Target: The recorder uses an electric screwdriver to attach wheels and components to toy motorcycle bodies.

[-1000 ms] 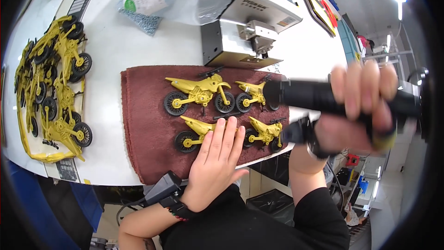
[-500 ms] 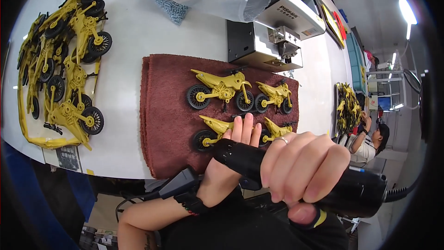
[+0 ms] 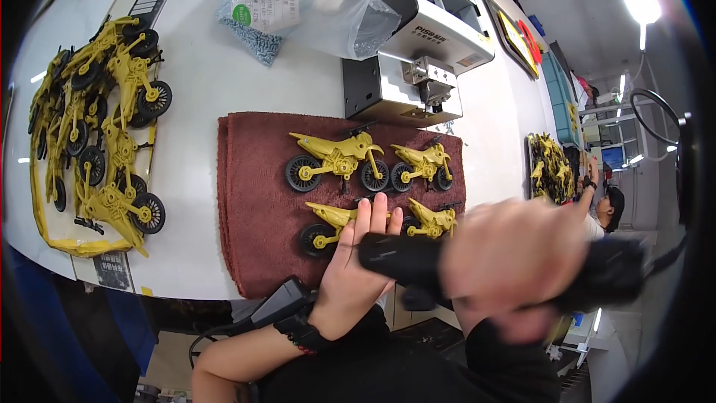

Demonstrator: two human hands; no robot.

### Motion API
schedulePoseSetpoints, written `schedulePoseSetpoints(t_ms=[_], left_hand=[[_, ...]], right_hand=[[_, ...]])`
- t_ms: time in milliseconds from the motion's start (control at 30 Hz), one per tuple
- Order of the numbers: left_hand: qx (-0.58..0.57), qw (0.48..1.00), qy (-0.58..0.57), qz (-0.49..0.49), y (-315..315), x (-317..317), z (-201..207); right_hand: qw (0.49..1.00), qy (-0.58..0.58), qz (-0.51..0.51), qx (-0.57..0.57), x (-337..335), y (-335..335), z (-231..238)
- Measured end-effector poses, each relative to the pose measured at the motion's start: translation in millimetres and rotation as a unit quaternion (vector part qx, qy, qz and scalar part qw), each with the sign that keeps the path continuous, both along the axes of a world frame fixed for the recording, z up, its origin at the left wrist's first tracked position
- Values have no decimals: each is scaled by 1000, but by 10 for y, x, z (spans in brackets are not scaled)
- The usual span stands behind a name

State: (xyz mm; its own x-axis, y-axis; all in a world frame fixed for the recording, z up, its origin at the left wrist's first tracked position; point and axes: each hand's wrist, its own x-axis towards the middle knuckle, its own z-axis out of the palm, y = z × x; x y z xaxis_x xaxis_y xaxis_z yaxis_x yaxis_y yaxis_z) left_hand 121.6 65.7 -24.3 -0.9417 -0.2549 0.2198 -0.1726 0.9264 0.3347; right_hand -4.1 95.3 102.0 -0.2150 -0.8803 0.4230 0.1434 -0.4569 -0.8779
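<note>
Four yellow toy motorcycles lie two by two on one maroon towel. The left hand, fingers extended, lies over the lower-left one; the blurred right hand wraps round one black electric screwdriver. Leftward, one yellow-rimmed tray holds heaped motorcycles, too overlapped to count; one clear plastic bag holds small blue-grey pieces.

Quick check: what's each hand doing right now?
Left hand: open, fingers stretched out over a yellow toy motorbike.
Right hand: closed, holding a black tool; blurred.
</note>
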Motion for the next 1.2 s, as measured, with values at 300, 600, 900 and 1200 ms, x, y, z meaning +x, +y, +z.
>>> schedulePoseSetpoints(t_ms=[300,600,900,1200], left_hand=[[5,1000,-9,-18,18,-41,210],[-69,997,-4,26,65,-34,60],[-13,1000,-4,6,89,-22,85],[258,957,124,37,98,3,46]], right_hand=[[950,46,-301,-67,-1064,-73,266],[991,-9,-131,-38,-230,103,153],[995,12,-99,3,33,-85,-75],[986,93,-102,95,75,-180,6]])
